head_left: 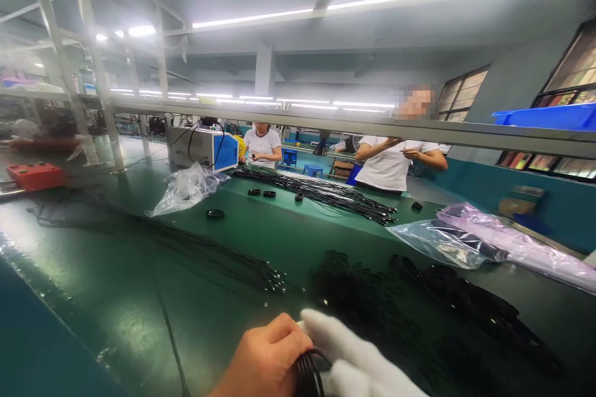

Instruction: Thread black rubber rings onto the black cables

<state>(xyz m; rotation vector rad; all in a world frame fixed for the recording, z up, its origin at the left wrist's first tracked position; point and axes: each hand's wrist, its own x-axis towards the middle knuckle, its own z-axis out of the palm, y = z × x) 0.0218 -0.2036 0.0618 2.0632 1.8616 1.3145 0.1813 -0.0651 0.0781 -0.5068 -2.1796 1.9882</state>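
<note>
At the bottom centre, my bare left hand (272,350) has its fingers closed on a small coil of black cable (308,375). My right hand (358,356), in a white glove, grips the same coil from the other side. The lower part of the coil runs out of the picture. Just beyond my hands lies a loose bundle of black cables (242,260) with shiny ends. A dark pile of coiled cables (354,285) is to the right of my hands, and a single black cable (170,335) stretches along the table to their left.
Across the green table (279,223) lie a long cable bundle (321,195) and several small coils (269,194). Clear plastic bags (190,186) and a pink bag (484,229) rest nearby. A blue-and-grey machine (205,147) stands behind. A shelf rail crosses overhead. Two people work opposite.
</note>
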